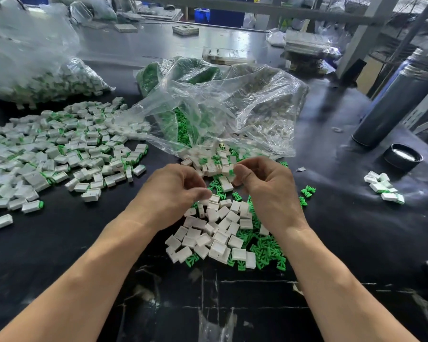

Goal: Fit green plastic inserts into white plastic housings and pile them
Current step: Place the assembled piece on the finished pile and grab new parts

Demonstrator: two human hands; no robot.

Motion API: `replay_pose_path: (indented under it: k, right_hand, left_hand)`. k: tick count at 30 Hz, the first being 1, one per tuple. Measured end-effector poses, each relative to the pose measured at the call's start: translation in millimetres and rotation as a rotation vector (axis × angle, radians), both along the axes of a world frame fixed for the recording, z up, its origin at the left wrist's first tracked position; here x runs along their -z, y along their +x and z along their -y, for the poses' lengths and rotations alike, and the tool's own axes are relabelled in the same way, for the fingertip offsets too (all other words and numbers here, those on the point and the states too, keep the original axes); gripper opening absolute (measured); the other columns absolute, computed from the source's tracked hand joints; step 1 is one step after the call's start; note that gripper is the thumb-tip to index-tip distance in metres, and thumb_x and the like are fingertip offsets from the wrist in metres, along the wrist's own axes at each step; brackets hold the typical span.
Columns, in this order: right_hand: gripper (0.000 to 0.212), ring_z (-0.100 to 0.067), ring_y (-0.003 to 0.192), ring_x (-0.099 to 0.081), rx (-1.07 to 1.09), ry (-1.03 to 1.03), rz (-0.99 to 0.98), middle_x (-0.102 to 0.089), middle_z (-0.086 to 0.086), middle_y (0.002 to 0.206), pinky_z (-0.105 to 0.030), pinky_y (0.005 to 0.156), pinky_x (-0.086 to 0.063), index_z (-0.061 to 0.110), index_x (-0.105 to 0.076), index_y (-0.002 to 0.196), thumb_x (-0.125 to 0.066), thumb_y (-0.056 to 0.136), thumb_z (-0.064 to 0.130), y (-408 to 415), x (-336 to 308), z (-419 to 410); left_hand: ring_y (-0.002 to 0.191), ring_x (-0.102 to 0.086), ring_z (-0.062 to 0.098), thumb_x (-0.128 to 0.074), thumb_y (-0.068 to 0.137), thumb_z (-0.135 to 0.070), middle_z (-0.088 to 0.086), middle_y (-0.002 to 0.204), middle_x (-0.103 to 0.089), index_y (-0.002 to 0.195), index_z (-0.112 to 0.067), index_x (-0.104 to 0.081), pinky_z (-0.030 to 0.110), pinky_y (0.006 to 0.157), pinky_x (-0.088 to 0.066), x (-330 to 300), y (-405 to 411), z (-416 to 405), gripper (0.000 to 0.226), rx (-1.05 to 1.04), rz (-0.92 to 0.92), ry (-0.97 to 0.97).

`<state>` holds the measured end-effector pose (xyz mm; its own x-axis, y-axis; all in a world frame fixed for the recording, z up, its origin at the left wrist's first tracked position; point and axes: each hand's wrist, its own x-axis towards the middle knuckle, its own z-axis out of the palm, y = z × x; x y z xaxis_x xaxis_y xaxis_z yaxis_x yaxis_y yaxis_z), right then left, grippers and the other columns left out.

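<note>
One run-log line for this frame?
right hand: pinches white housing | left hand: curled, contents hidden | finished pile: far left

On the desk (59, 267), loose housings (215, 233) and inserts (265, 253) lie between my wrists. The finished pile (59, 149) spreads to my left, open bags (220, 107) sit behind my hands, and a flask (395, 102) with its cap (403, 156) stands far right.

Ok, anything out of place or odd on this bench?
Mostly not. One small cluster of finished pieces sits alone at the far right, apart from the big assembled pile on the left. A few green inserts lie strayed beside the right hand. A black cap lies off its flask.
</note>
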<state>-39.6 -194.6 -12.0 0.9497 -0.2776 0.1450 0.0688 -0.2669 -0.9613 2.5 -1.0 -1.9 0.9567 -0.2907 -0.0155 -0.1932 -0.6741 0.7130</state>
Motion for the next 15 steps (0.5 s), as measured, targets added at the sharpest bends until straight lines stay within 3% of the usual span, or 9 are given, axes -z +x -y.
replay_pose_path:
  k: [3,7,10,13,15]
  right_hand:
    - [0.007,-0.013,0.076,-0.072,0.012,-0.016,0.001,-0.076,0.006,0.082,-0.022,0.069,-0.056,0.027,-0.072,0.090,-0.072,0.098,0.026,1.3,2.7,0.5]
    - [0.008,-0.004,0.069,-0.066,-0.005,-0.039,-0.018,-0.074,0.010,0.079,-0.022,0.068,-0.050,0.027,-0.072,0.089,-0.072,0.097,0.028,2.5,6.5,0.0]
    - [0.008,-0.006,0.074,-0.069,-0.008,-0.016,-0.022,-0.075,0.009,0.080,-0.026,0.071,-0.055,0.027,-0.072,0.090,-0.072,0.098,0.027,2.7,7.1,0.4]
    - [0.008,-0.009,0.071,-0.069,-0.023,0.067,-0.029,-0.076,0.005,0.081,-0.025,0.066,-0.054,0.026,-0.073,0.092,-0.071,0.098,0.022,2.6,5.3,1.3]
    - [0.009,-0.008,0.064,-0.063,-0.040,0.108,-0.031,-0.076,0.002,0.081,-0.023,0.060,-0.049,0.024,-0.073,0.094,-0.070,0.098,0.017,2.5,4.0,2.2]
  left_hand:
    - [0.081,-0.057,-0.007,-0.080,0.083,-0.048,-0.021,0.084,-0.064,0.082,-0.037,-0.076,0.021,0.071,-0.042,1.8,-1.1,0.2,0.012,0.012,-0.027,0.123]
    - [0.084,-0.056,-0.008,-0.079,0.084,-0.048,-0.023,0.085,-0.063,0.080,-0.038,-0.078,0.025,0.078,-0.044,2.2,-0.2,0.5,0.011,-0.003,-0.038,0.127]
    - [0.081,-0.057,-0.006,-0.082,0.082,-0.046,-0.021,0.082,-0.064,0.075,-0.036,-0.075,0.025,0.075,-0.044,2.3,-0.9,0.9,0.014,0.002,-0.031,0.124]
    - [0.073,-0.061,-0.001,-0.084,0.080,-0.043,-0.016,0.075,-0.069,0.074,-0.032,-0.073,0.026,0.069,-0.046,1.4,-2.0,2.9,0.017,-0.015,-0.008,0.040]
    - [0.074,-0.068,0.007,-0.084,0.081,-0.039,-0.012,0.076,-0.073,0.079,-0.028,-0.073,0.033,0.070,-0.056,0.2,-2.1,4.3,0.016,-0.038,0.009,-0.112]
